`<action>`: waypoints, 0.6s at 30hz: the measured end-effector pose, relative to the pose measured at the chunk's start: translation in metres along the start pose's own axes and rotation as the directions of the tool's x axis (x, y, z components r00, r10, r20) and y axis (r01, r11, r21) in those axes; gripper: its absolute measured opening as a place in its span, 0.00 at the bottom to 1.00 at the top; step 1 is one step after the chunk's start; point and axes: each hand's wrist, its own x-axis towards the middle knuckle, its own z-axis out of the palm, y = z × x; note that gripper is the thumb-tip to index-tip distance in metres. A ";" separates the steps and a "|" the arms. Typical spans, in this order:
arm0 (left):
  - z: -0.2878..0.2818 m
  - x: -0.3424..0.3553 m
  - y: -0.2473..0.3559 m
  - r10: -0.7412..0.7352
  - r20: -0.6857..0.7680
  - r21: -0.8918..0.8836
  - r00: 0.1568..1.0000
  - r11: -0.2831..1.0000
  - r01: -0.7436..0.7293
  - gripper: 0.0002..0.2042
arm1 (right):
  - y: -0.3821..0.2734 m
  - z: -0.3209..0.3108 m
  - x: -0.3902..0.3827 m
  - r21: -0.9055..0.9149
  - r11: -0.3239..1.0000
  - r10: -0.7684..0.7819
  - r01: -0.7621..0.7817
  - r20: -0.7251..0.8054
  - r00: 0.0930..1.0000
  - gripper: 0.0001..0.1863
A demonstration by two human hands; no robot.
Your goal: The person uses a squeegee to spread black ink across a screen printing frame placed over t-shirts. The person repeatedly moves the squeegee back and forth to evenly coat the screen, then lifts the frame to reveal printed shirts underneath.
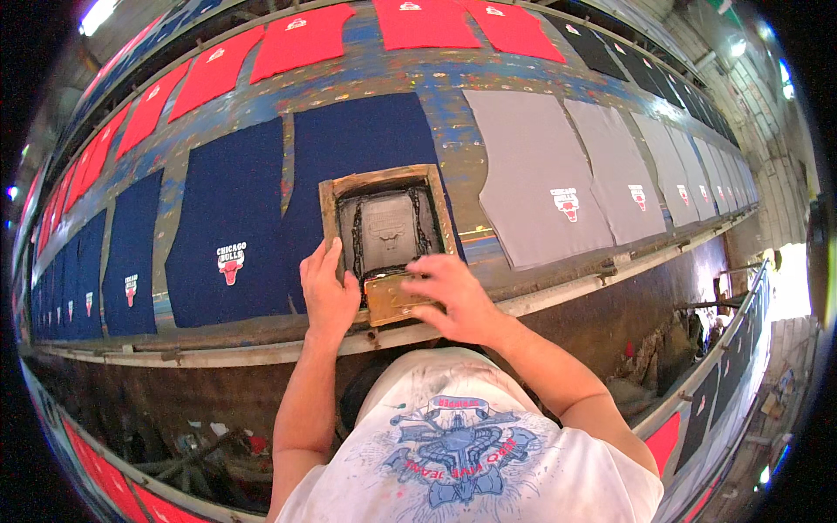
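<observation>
A wooden screen-printing frame point(388, 174) lies on a dark blue fabric panel point(362, 131) in front of me. Its grey mesh point(384, 231) bears a dark design and is edged with black ink. My left hand point(330, 292) holds the frame's near left corner, fingers along the outer side and thumb toward the inside. A flat wooden piece point(390, 301), apparently a squeegee, sits at the frame's near end. Over its right part is my right hand point(453, 301), fingers apart and slightly blurred. I cannot make out any firm grip there.
More dark blue panels point(235, 192) with a printed emblem line up at left; printed grey panels point(532, 174) run off to the right. Red panels point(301, 39) and black panels point(593, 52) lie along the far side. A pale rail point(235, 356) edges the long, paint-stained table near me.
</observation>
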 end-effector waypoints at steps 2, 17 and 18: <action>0.005 -0.004 -0.001 -0.051 -0.004 -0.053 0.999 0.997 0.050 0.30 | 0.010 0.003 -0.010 0.102 0.967 0.247 -0.232 -0.183 0.951 0.25; -0.014 0.038 0.094 -0.139 -0.014 -0.401 0.990 0.908 0.122 0.27 | 0.052 -0.046 -0.051 0.545 0.758 0.538 -0.358 -0.213 0.816 0.27; -0.005 0.041 0.108 -0.133 -0.019 -0.446 0.991 0.888 0.111 0.27 | 0.060 -0.061 -0.055 0.560 0.766 0.515 -0.315 -0.244 0.822 0.27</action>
